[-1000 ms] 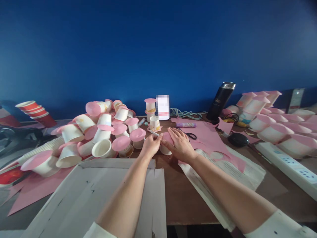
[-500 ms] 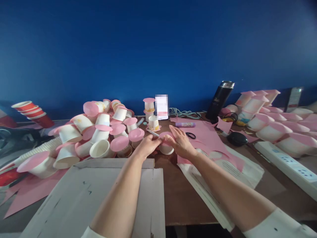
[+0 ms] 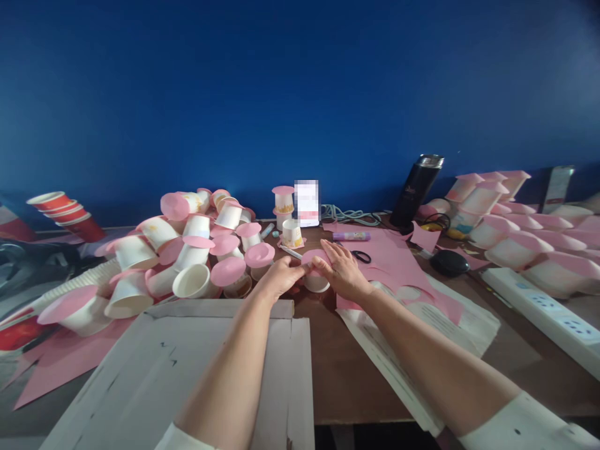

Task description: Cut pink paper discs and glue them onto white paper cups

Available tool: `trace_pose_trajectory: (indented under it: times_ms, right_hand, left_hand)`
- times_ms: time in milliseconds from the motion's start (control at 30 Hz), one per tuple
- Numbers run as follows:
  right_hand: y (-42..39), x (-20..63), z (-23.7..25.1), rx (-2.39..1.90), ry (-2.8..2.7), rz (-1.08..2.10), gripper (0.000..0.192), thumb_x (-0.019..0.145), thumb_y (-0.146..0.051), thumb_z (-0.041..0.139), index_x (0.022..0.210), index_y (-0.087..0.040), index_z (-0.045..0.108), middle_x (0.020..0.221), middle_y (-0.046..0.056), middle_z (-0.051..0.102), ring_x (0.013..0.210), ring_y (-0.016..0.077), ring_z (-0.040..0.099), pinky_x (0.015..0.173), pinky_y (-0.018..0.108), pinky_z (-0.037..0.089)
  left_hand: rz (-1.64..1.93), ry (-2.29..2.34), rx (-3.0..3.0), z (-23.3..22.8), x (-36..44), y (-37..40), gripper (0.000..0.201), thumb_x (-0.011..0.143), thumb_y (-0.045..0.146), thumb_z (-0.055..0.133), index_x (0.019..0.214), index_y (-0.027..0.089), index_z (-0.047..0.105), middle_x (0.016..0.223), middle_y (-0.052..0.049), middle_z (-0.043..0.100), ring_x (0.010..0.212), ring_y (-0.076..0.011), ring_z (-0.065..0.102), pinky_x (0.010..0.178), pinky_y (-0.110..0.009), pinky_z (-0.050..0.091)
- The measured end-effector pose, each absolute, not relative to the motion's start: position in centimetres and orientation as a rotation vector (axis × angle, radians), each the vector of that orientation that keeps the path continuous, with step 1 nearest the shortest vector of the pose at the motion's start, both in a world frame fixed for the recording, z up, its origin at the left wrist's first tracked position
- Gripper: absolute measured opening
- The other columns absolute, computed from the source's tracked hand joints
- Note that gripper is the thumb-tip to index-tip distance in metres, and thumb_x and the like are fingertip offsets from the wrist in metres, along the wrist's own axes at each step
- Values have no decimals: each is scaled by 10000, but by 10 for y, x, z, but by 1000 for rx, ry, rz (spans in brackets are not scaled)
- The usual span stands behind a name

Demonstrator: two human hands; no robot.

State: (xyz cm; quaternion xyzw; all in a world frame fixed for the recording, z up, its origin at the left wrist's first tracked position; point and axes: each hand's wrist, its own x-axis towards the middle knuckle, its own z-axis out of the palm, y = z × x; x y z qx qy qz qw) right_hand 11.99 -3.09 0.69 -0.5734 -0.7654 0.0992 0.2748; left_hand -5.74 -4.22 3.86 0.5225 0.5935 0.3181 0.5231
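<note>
An upside-down white paper cup (image 3: pixel 316 284) stands on the brown table in front of me, with a pink paper disc (image 3: pixel 313 256) on top. My left hand (image 3: pixel 280 276) is closed at its left side, thumb on the disc's edge; the curled fingers are partly hidden. My right hand (image 3: pixel 344 270) presses on the disc's right side, thumb on the paper and fingers stretched out together. A thin whitish stick (image 3: pixel 291 252) shows just beyond my left thumb; whether it is held I cannot tell. Behind stands a patterned paper cup (image 3: pixel 292 233) on pink paper.
Many disc-topped cups (image 3: pixel 192 250) pile up on the left, more (image 3: pixel 525 244) on the right. A grey-white board (image 3: pixel 197 369) lies front left. Pink paper sheets (image 3: pixel 389 250), black-handled scissors (image 3: pixel 361 257), a purple tube (image 3: pixel 351 236), a black flask (image 3: pixel 417 190) and a power strip (image 3: pixel 544 309) are to the right.
The view has shifted very slightly, so things at left sit a little further right. Both hands keep the same hold on the cup and disc.
</note>
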Motion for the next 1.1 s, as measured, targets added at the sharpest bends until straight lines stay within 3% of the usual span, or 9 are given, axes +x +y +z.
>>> trace_pose_trajectory:
  times_ms: [167,400,600,833,1100]
  right_hand:
    - [-37,118,15,-1486,-2028,80,783,923,-657,330,1517,-150,269,1546,144,347,1420,325,286,1125,541,265]
    - [-42,115,18,-1483,-2074,42,668,950,-617,315,1480,-214,370,1549,103,356,1424,324,274,1105,541,289]
    - [-42,114,17,-1462,-2110,18,642,958,-600,312,1460,-211,407,1536,110,379,1428,317,280,1118,533,283]
    - [-43,111,21,-1487,-2128,52,663,959,-597,313,1448,-163,423,1522,148,393,1421,336,291,1121,547,268]
    - [-42,112,18,-1508,-2128,63,615,991,-526,259,1460,-154,403,1533,137,378,1419,322,298,1117,546,280]
  left_hand:
    - [819,1447,1363,34,-57,-40,600,633,581,767,1032,161,610,916,-85,697,731,-188,647,565,-257,499]
    - [922,1503,1711,31,-57,-38,510,809,370,655,1275,186,560,1138,-111,680,1002,-228,650,900,-337,491]
    - [1051,1333,2164,28,-51,-40,468,926,278,462,1380,171,502,1452,-124,488,1356,-236,429,1141,-396,327]
    - [875,1358,2338,25,-46,-40,488,925,173,371,1397,146,491,1512,-116,412,1420,-228,336,1189,-421,253]
    - [837,1407,2313,27,-46,-41,466,971,287,362,1405,171,487,1518,-112,404,1430,-252,315,1180,-454,258]
